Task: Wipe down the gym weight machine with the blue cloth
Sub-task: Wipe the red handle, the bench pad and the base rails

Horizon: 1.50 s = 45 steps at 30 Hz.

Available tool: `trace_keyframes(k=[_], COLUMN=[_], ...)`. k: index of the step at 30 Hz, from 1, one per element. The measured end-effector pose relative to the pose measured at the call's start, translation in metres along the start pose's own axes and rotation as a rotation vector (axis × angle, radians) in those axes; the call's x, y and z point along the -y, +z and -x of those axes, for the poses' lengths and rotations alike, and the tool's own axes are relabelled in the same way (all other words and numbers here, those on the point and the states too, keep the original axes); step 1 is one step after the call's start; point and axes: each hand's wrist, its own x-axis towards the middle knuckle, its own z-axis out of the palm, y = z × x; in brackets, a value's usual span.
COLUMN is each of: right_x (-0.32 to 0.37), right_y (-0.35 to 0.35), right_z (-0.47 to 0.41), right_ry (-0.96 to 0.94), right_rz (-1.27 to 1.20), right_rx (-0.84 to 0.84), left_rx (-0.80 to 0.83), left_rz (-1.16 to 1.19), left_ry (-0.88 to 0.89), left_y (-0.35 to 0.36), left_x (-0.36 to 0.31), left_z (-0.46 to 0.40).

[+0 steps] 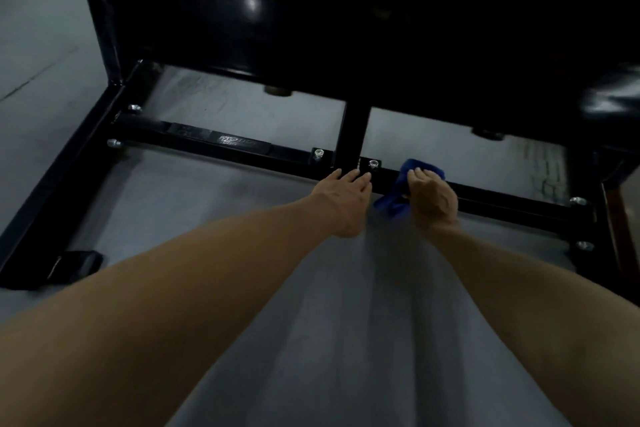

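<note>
Low crossbar [242, 149] of gym weight machine, floor level: right hand [431, 196] grips bunched blue cloth [394, 199] against bar just right of centre upright [353, 135], apparently for scrubbing pressure; left hand [346, 198], fingers extended, rests at upright's base, likely bracing.

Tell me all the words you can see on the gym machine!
"MOTION", or close to it: pale blurred letters on a dark label stuck to the low black bar of the machine; I cannot be sure of it.
A second darker label beside it: too blurred to read.
No other writing shows.
</note>
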Motion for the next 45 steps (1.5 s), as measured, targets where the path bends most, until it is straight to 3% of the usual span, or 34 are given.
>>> trace_keyframes(k=[7, 15, 21, 27, 30, 34, 39, 45], right_x=[-0.058, -0.003, -0.066, -0.156, -0.2, -0.217, -0.172, -0.191], right_y=[0.001, 0.011, 0.002, -0.014, -0.02, -0.016, -0.005, -0.007], right_z=[0.018, -0.004, 0.02, 0.047, 0.064, 0.074, 0.071, 0.054], right_ry=[0.137, -0.246, -0.118, 0.23, 0.304, 0.299, 0.083, 0.154], right_rz=[0.082, -0.079, -0.058, -0.044, -0.011, -0.101, -0.218, -0.055], right_rx=[0.023, 0.012, -0.043, 0.03, 0.033, 0.026, 0.025, -0.03], left_rx=[0.024, 0.052, 0.078, 0.076, 0.077, 0.041, 0.054, 0.084], left_rz=[-0.053, -0.06, -0.098, -0.12, -0.129, -0.112, -0.092, -0.128], left_ry=[0.018, 0.032, 0.032, 0.066, 0.093, 0.13, 0.147, 0.205], left_y=[-0.013, -0.011, -0.014, -0.019, -0.027, -0.04, -0.05, -0.061], left_x=[-0.023, -0.042, -0.054, -0.08, -0.097, -0.126, -0.163, -0.187], left_z=[-0.021, -0.033, -0.044, -0.056, -0.062, -0.084, -0.117, -0.143])
